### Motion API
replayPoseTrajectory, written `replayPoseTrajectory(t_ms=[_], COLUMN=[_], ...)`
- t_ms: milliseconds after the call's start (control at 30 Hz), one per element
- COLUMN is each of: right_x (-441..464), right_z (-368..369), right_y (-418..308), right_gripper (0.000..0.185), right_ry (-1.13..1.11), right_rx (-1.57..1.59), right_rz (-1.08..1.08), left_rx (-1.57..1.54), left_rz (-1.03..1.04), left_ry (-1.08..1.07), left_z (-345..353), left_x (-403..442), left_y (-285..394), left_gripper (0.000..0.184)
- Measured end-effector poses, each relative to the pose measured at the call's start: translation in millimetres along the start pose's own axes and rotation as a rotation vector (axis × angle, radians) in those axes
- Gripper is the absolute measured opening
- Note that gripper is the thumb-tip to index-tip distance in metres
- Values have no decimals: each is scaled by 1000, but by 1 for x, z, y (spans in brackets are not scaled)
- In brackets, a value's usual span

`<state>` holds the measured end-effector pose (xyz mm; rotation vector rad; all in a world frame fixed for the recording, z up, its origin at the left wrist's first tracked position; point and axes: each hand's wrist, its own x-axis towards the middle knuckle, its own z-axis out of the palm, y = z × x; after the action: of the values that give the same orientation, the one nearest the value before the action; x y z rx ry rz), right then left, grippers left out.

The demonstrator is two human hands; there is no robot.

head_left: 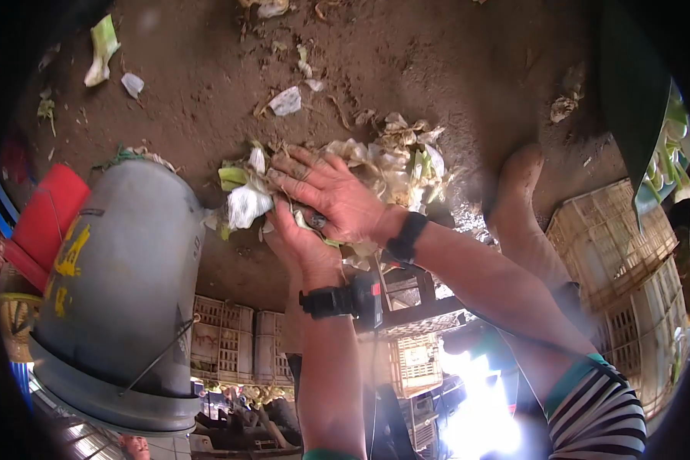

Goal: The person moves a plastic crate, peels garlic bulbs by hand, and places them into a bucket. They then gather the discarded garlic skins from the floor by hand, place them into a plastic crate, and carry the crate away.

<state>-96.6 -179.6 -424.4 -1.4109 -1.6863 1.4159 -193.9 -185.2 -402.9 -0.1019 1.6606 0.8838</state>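
Observation:
My two hands meet low over a heap of leaf scraps. My right hand (322, 188) lies on top, its fingers stretched out flat toward the left. Beneath it is my left hand (307, 241), its fingers partly covered, curled around a pale green leaf strip (303, 222). A small dark grey object (315, 220) shows between the palms; its kind is unclear. White and green leaf pieces (248, 203) are at the fingertips, and whether they are gripped is hidden. Wilted, papery leaves (395, 165) are piled just right of my right hand.
An upturned grey bucket (126, 268) stands close on the left, beside a red container (50, 222). Plastic crates (617, 245) are stacked at right; more crates (222, 337) stand below. A bare foot (521, 172) rests on the muddy ground (429, 69), where leaf scraps lie scattered.

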Motion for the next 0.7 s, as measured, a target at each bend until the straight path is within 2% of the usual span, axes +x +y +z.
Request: replayPoseTrajectory(t_ms=[33,100,133,167,200,267,300,367,433,467,500,533,600,700], right_x=[-3,-14,-25,-42,-62,-87,-89,-57,-29,-17,-5,4,19,68], right_z=[-9,-39,-55,-68,-74,-64,-52,-36,-14,1,15,22,14,-24], right_y=[-6,-13,-13,-5,5,32,48,41,23,18,14,10,8,-9], right_gripper=[63,62,62,62,63,68,67,62,58,55,54,56,55,49], right_ry=[48,206,289,420,555,753,769,773,501,414,318,348,213,141], right_rx=[-15,-43,-58,-72,-86,-195,-273,96,84,120,172,105,131,97], right_rz=[-29,-145,-202,-75,52,516,444,385,356,199,46,-29,-53,-191], left_rx=[-6,-14,-39,-65,-39,-5,-2,-12,-4,3,-63,-78,-140,-195], left_rz=[29,-17,-37,-57,-6,14,17,10,-19,-29,-86,-101,-123,-89], left_ry=[-29,86,109,134,86,150,142,161,111,86,34,49,53,-51], left_z=[2,-2,-7,-11,-11,-4,0,0,-12,-17,-14,-14,0,30], left_x=[2,7,10,13,11,5,1,1,7,9,6,3,4,10], left_y=[0,0,-3,-5,-5,-2,1,-1,-7,-8,1,11,29,60], left_gripper=[50,47,62,85,86,83,81,71,52,48,47,47,47,50])
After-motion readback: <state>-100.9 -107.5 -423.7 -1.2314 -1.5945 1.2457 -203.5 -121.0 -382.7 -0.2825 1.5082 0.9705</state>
